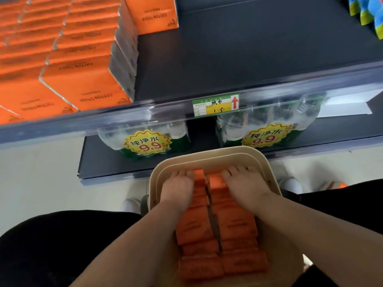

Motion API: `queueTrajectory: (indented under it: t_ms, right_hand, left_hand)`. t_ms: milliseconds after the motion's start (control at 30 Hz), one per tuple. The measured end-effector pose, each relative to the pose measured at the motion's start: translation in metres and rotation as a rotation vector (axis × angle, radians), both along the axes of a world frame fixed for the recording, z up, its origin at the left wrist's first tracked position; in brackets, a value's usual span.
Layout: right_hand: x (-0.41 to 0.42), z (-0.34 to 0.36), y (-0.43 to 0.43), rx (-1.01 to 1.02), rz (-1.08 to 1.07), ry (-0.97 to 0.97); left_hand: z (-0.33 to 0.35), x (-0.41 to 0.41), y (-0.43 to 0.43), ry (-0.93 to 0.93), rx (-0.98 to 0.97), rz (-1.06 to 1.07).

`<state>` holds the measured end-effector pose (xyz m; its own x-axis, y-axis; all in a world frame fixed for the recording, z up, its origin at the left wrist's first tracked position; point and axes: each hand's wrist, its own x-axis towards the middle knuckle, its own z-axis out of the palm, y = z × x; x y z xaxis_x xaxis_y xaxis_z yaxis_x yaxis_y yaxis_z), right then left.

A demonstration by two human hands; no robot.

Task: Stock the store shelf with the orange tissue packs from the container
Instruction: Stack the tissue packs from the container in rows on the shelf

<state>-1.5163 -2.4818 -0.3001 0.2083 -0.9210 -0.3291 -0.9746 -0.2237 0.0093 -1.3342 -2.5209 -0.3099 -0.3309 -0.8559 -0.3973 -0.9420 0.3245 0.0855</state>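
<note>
A beige container [209,157] sits low in front of me, holding two rows of orange tissue packs [234,222]. My left hand [178,188] lies on the far end of the left row, fingers curled down over the far packs. On the far end of the right row rests my right hand [244,184], its fingers bent over the packs' far edge. Both arms reach down over the container. Above, the dark shelf [248,54] carries several orange tissue packs [83,65] stacked on its left half, with one more pack [153,14] further back.
A green price tag [215,105] with a red arrow hangs on the shelf's front rail. Below it, two shrink-wrapped packs of water bottles [145,139] stand on the lower shelf. Blue and yellow bags [371,13] show at the top right. My shoes and the pale floor flank the container.
</note>
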Motion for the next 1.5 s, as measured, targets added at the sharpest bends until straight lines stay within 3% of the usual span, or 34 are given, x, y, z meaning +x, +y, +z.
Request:
queueTrajectory:
  t_ms: [400, 567, 800, 1133, 1367, 1500]
  right_hand:
    - [-0.034, 0.007, 0.013, -0.002, -0.218, -0.114]
    - [-0.036, 0.006, 0.004, 0.019, -0.236, -0.156]
    - [-0.028, 0.027, 0.008, -0.033, -0.196, -0.157]
    - [-0.021, 0.129, 0.03, -0.335, -0.182, -0.13]
    - [-0.026, 0.213, 0.001, -0.596, -0.223, -0.089]
    - [-0.035, 0.235, -0.027, -0.64, -0.25, -0.091]
  left_hand:
    - [-0.029, -0.025, -0.011, -0.298, 0.066, -0.074]
    - [-0.032, -0.031, -0.008, -0.324, 0.15, -0.078]
    - [0.02, -0.022, 0.002, -0.181, 0.071, -0.031]
    - [0.137, -0.004, 0.032, 0.099, -0.277, -0.044]
    - [0.23, 0.0, 0.004, 0.174, -0.539, -0.045]
    - [0.264, -0.006, -0.026, 0.181, -0.567, -0.028]
